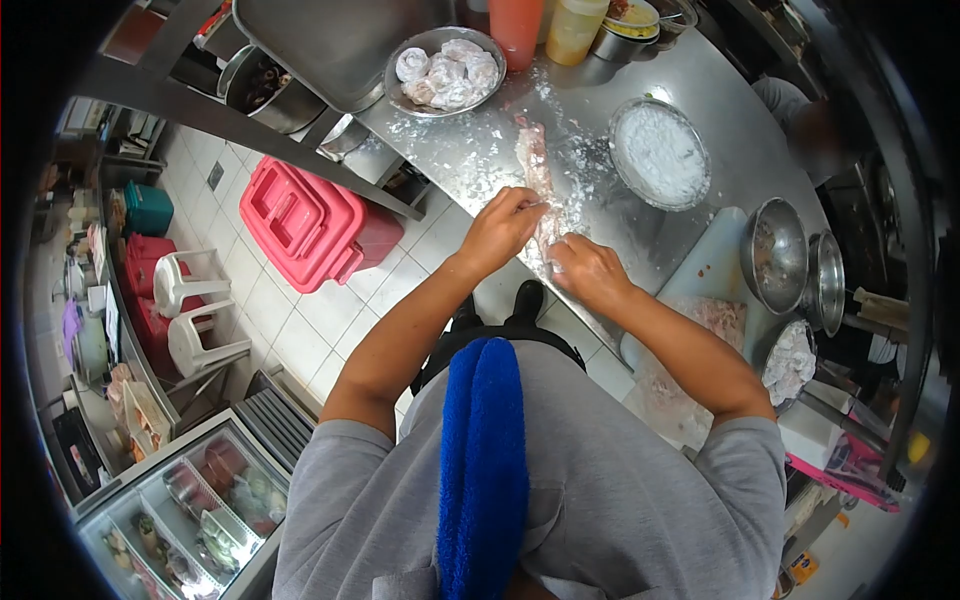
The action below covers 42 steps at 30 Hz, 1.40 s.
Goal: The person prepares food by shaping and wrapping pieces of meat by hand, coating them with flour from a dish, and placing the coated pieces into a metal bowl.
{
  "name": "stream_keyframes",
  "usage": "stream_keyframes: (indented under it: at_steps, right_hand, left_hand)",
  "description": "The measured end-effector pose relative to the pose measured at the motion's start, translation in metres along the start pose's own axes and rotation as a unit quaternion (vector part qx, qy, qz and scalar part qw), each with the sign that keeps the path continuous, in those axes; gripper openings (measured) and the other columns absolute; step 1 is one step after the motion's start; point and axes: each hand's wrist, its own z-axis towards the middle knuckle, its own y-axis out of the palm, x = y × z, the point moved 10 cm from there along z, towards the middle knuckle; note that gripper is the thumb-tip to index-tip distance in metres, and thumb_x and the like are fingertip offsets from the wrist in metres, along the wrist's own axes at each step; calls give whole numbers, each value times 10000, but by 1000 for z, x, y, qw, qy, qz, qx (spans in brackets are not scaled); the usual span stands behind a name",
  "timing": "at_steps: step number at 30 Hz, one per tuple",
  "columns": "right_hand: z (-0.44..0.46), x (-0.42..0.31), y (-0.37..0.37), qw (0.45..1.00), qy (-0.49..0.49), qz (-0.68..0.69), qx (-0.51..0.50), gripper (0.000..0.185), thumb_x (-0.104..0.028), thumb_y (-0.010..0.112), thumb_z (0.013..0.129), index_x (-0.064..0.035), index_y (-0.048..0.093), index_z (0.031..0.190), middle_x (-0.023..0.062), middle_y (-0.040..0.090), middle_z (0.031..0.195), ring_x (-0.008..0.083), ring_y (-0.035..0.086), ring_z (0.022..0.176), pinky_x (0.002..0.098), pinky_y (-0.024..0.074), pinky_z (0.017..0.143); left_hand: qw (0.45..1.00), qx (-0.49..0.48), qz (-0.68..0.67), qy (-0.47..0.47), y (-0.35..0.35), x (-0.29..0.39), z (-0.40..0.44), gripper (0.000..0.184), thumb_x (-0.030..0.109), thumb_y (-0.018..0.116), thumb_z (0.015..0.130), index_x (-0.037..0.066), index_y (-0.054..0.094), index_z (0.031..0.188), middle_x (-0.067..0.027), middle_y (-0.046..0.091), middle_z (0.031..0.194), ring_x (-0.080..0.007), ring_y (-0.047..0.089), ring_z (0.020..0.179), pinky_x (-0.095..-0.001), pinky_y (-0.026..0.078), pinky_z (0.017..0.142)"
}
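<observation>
A long strip of raw meat [536,160], dusted with white powder, lies on the steel table [585,85] and runs toward its near edge. My left hand [503,230] pinches the strip's left side around its middle. Lower down, my right hand [590,270] has its fingers closed on the near end of the same strip. Beyond the strip, a metal bowl [398,100] holds several powdered meat rolls [450,75]. To the right, white powder [660,150] fills a round metal dish [614,165]. My fingers partly cover the meat.
A cutting board [715,250] with a plastic bag of meat [710,325] lies to the right, beside steel bowls [775,255]. Squeeze bottles [575,30] stand at the back. A pink lidded bin [300,220] sits on the floor at left. Another person's arm [808,135] shows at far right.
</observation>
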Motion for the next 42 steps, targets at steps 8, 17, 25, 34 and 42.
stream_keyframes:
  at_steps: [8,17,25,34,42]
  right_hand:
    - [18,9,-30,992,43,111,40,217,-47,672,705,-51,575,899,134,580,845,337,613,751,415,515,668]
    - [89,47,-56,983,108,146,15,200,-135,636,741,-11,598,893,223,629,874,416,610,824,450,482,721]
    - [130,91,-18,983,107,136,-66,229,-201,628,733,-15,648,863,221,658,875,413,628,837,449,500,766]
    - [142,113,12,986,130,72,-70,230,-205,598,812,-32,671,945,201,670,962,371,644,895,425,506,815]
    - [70,65,-49,968,101,200,114,269,-76,638,820,-40,557,1074,165,613,1043,350,616,938,407,501,819]
  left_hand:
    - [1000,0,-4,-13,0,-4,-2,318,-28,683,748,55,675,1054,-90,584,1045,-253,582,914,-339,505,784]
    - [998,45,-18,-34,-6,-8,-3,285,-54,626,759,8,600,1036,-125,570,1093,-325,564,971,-380,485,837]
    - [992,-6,118,49,-7,23,11,385,39,677,703,64,560,1069,-101,536,1157,-311,528,1040,-396,454,853]
    - [995,-24,94,19,10,5,12,354,-29,634,714,46,556,1051,-101,544,1129,-301,529,1018,-378,458,878]
    - [998,11,68,13,5,3,13,335,-49,640,700,34,566,1016,-111,576,1067,-309,548,976,-369,469,857]
